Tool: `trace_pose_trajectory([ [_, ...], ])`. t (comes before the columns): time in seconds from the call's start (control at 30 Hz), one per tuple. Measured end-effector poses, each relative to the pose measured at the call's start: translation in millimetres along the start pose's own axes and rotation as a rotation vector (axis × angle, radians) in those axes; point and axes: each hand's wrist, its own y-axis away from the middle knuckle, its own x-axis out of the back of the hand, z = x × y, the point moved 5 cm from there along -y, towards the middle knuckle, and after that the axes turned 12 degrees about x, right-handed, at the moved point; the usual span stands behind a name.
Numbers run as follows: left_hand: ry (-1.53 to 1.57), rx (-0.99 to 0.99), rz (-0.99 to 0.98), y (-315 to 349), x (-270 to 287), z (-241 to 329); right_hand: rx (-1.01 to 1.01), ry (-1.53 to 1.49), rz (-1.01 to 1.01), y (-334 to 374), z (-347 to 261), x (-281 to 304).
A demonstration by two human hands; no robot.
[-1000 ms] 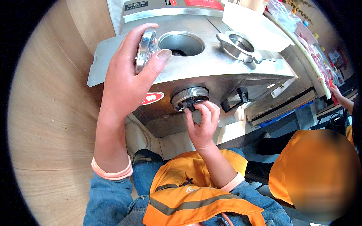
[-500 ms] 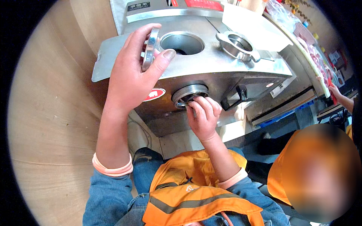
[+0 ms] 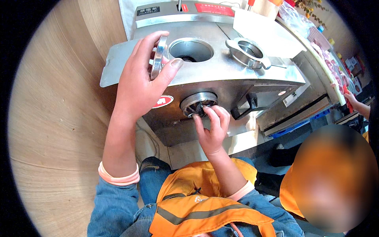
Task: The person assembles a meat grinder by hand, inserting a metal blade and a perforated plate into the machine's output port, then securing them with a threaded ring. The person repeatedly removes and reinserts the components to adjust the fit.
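Observation:
My left hand (image 3: pixel 140 75) is closed round a metal disc (image 3: pixel 158 57) seen edge-on, beside the round feed opening (image 3: pixel 191 49) on top of a steel meat grinder (image 3: pixel 205 29). On the grinder's front is a threaded outlet (image 3: pixel 205 96). Inside that outlet sits a dark, armed grinder blade (image 3: pixel 198 109). The thumb and fingers of my right hand (image 3: pixel 213 128) bend around the blade at the outlet's lower right rim; their exact contact is partly hidden. A two-eared metal ring (image 3: pixel 248 53) rests on the machine top, right of the feed opening.
A black handle (image 3: pixel 250 106) juts from the grinder's front panel. A pale sheet (image 3: pixel 262 33) lies behind the ring. At right, a counter carries pieces of meat (image 3: pixel 329 65), with another person's hand (image 3: pixel 352 98) near them. A wooden wall (image 3: pixel 59 118) stands close at left.
My right thumb and fingers have spread a little and drawn slightly lower, so more of the blade shows. My left hand keeps the disc in the same place on the machine.

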Motion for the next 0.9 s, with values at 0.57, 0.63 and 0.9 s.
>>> trace_pose_trajectory([
  [0.57, 1.232, 0.115, -0.243, 38, -10, -1, -0.039, -0.150, 0.039, -22, -16, 39],
  [0.63, 1.561, 0.258, -0.422, 61, -36, -1, -0.203, -0.344, 0.009, -27, -21, 46],
  [0.9, 1.493, 0.801, -0.540, 112, -82, -24, -0.716, -0.767, -0.145, -45, -12, 49],
])
